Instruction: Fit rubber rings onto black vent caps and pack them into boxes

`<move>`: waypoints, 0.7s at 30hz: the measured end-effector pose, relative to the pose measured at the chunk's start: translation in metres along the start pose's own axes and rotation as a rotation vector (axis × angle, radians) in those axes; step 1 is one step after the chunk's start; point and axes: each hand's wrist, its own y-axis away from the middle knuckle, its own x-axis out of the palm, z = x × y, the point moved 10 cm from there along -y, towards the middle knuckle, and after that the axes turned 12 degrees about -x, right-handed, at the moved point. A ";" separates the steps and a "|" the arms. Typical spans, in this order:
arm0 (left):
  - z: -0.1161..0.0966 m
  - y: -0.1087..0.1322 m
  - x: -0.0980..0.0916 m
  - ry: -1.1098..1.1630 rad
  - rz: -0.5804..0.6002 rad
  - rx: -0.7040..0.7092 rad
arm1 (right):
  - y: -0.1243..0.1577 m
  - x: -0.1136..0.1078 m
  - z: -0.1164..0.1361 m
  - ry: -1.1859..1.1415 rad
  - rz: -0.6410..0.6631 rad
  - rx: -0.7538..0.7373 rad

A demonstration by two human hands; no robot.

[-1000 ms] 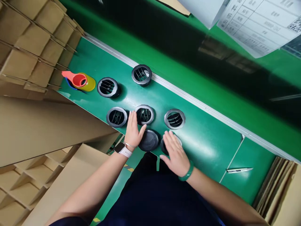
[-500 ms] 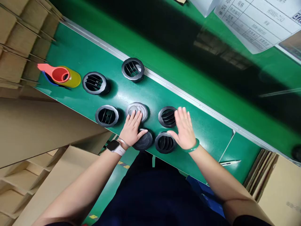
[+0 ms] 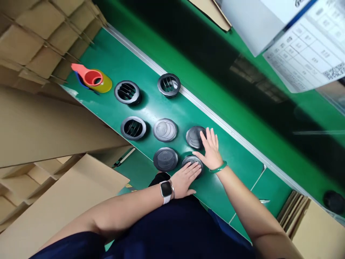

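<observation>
Several round black air vents stand on the green bench [image 3: 113, 46]. My left hand [image 3: 185, 180] lies flat on a vent [image 3: 194, 161] at the front edge, partly covering it. My right hand [image 3: 210, 149], fingers spread, sits just right of a vent with shut louvres [image 3: 194, 137]. Beside them are a grey vent with a shut face [image 3: 165, 130] and a dark one [image 3: 165, 159]. Farther left, three vents show open slats [image 3: 126, 92]. A red-and-yellow plastic object [image 3: 93, 80] lies at the bench's far left end.
Cardboard dividers [image 3: 40, 46] and flaps [image 3: 61, 194] fill the left side. A printed paper sheet [image 3: 304, 46] lies at upper right beyond the bench's metal rail [image 3: 215, 122]. A utility knife [image 3: 265, 201] lies near the front edge, and cardboard [image 3: 309, 230] stands at lower right.
My left hand has left the grey vent and moved right onto the front vent. The grey vent's face now shows shut, as does the vent beside my right hand.
</observation>
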 end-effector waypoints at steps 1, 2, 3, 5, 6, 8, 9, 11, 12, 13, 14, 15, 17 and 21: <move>0.003 0.002 -0.010 0.023 -0.032 -0.011 | -0.004 -0.005 0.002 0.025 -0.032 0.040; 0.010 0.004 -0.022 0.033 -0.074 -0.050 | -0.009 -0.007 0.005 0.051 -0.044 0.069; 0.021 0.008 -0.034 0.027 -0.124 -0.128 | -0.015 -0.008 0.007 0.077 -0.044 0.091; 0.054 0.019 -0.054 -0.011 -0.213 -0.360 | -0.028 -0.003 0.008 0.126 -0.020 0.129; 0.070 0.026 -0.060 -0.029 -0.237 -0.475 | -0.033 0.001 0.006 0.142 0.000 0.144; 0.094 0.037 -0.064 -0.046 -0.243 -0.618 | -0.042 0.012 0.001 0.152 0.052 0.177; 0.102 0.040 -0.063 -0.047 -0.235 -0.644 | -0.045 0.018 -0.002 0.150 0.077 0.197; 0.111 0.041 -0.061 -0.045 -0.233 -0.658 | -0.048 0.026 -0.010 0.138 0.097 0.250; 0.114 0.041 -0.061 -0.038 -0.238 -0.660 | -0.048 0.027 -0.013 0.134 0.084 0.278; 0.115 0.041 -0.061 -0.020 -0.239 -0.655 | -0.048 0.025 -0.017 0.126 0.066 0.311; 0.115 0.042 -0.061 0.014 -0.239 -0.641 | -0.047 0.022 -0.020 0.119 0.041 0.348; 0.114 0.045 -0.063 0.052 -0.244 -0.621 | -0.045 0.016 -0.022 0.108 0.016 0.388; 0.110 0.062 -0.071 0.125 -0.286 -0.578 | -0.041 -0.001 -0.019 0.089 -0.060 0.442; 0.114 0.158 -0.099 0.192 -0.455 -0.543 | -0.058 -0.020 0.047 0.003 -0.134 0.194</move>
